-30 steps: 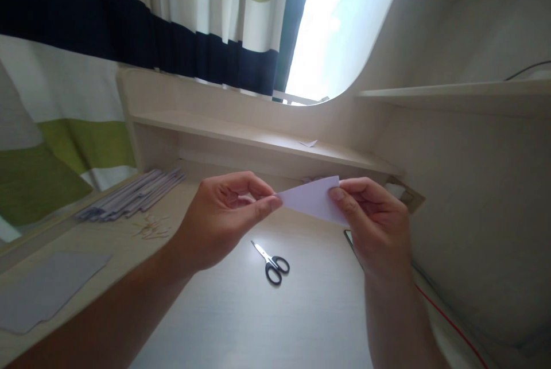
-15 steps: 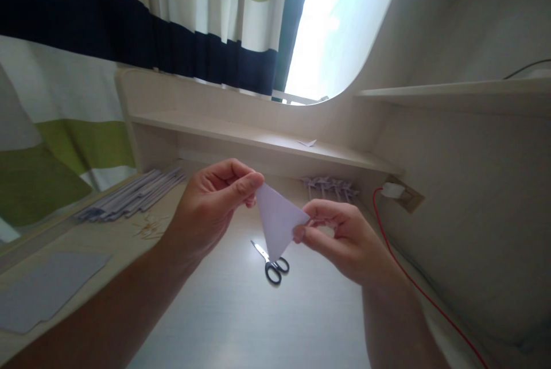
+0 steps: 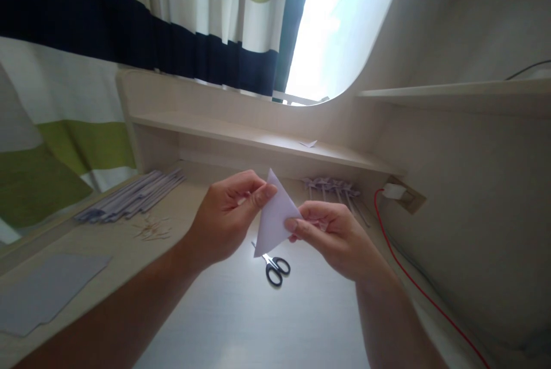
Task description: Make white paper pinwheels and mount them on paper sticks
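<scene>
The left hand (image 3: 230, 217) and right hand (image 3: 333, 237) are pinching a paper triangle (image 3: 276, 217) from either side, seemingly steadying it; scissors (image 3: 270, 261) are lying on the table (image 3: 241, 323).

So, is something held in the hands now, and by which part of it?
A pale paper triangle: the left hand pinches its left edge near the top corner; the right hand pinches it near the right corner.

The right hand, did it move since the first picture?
Yes. The right hand has moved left and slightly down in the picture, farther from the white plug.
</scene>
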Action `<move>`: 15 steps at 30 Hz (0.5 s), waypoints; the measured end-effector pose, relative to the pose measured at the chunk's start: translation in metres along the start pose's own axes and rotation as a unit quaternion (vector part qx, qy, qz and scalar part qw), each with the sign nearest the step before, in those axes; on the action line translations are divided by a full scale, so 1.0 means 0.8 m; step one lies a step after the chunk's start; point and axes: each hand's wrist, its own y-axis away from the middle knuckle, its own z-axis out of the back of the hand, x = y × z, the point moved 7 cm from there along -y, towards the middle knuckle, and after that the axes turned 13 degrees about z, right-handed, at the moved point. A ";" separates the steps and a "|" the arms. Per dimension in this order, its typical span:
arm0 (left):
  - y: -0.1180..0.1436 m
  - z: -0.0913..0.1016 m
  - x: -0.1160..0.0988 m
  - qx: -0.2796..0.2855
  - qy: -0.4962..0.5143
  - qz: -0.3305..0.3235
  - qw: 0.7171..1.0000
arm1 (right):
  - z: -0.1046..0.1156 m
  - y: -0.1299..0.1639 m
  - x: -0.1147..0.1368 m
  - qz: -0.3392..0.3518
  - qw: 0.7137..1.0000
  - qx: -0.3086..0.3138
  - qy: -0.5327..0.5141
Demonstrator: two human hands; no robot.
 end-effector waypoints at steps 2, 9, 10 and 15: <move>0.000 0.000 0.001 -0.007 -0.008 -0.002 1.000 | -0.001 -0.001 -0.001 0.005 1.000 -0.008 -0.007; -0.001 -0.017 0.010 0.059 -0.003 0.016 0.998 | 0.011 -0.006 0.004 0.034 0.997 -0.068 -0.015; -0.001 -0.017 0.010 0.052 -0.013 0.007 0.999 | 0.011 -0.006 0.003 0.033 0.997 -0.070 -0.017; -0.005 -0.015 0.016 0.017 -0.031 0.000 0.999 | 0.009 -0.009 -0.005 0.023 0.997 -0.071 -0.028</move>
